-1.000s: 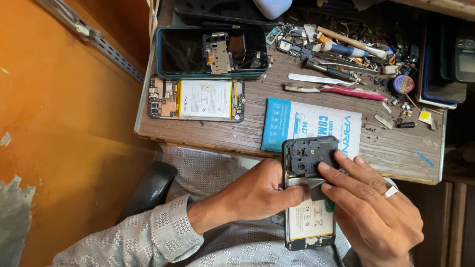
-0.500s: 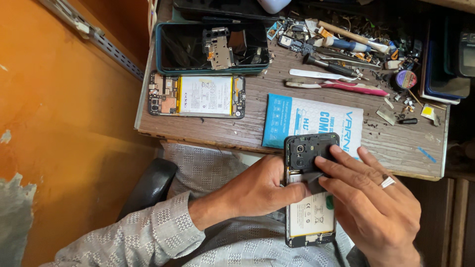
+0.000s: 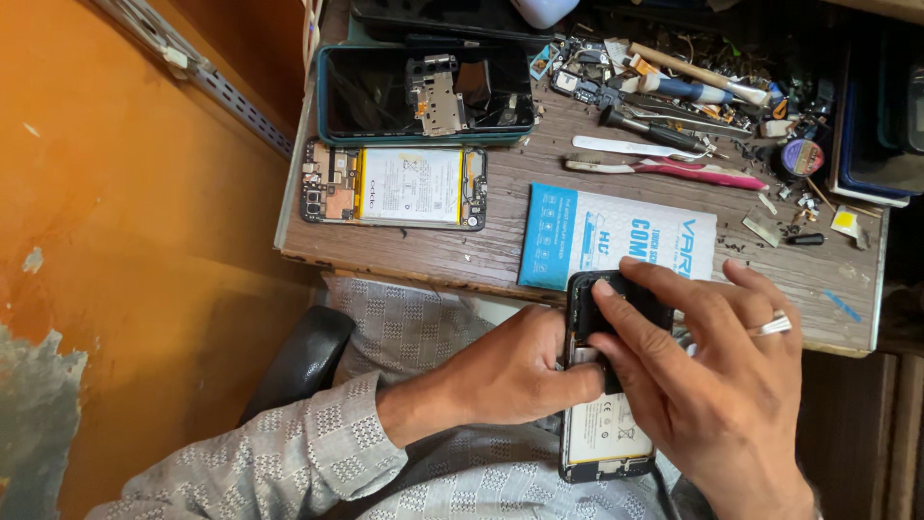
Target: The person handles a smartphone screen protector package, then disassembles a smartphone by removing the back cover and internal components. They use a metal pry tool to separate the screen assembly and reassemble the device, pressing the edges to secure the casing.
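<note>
Two hands grip one opened phone (image 3: 606, 433) just off the surface's (image 3: 500, 255) near edge: the left hand (image 3: 515, 371) clamps its side to steady it while the right hand's (image 3: 722, 385) fingers press its black cover (image 3: 616, 303).

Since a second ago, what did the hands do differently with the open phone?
The right hand slid up over the black cover piece at the phone's top, its fingers now spread across it and hiding most of it. The left hand kept its grip on the side of the opened phone. The second opened phone, blue package and tools on the wooden table stayed put.
</note>
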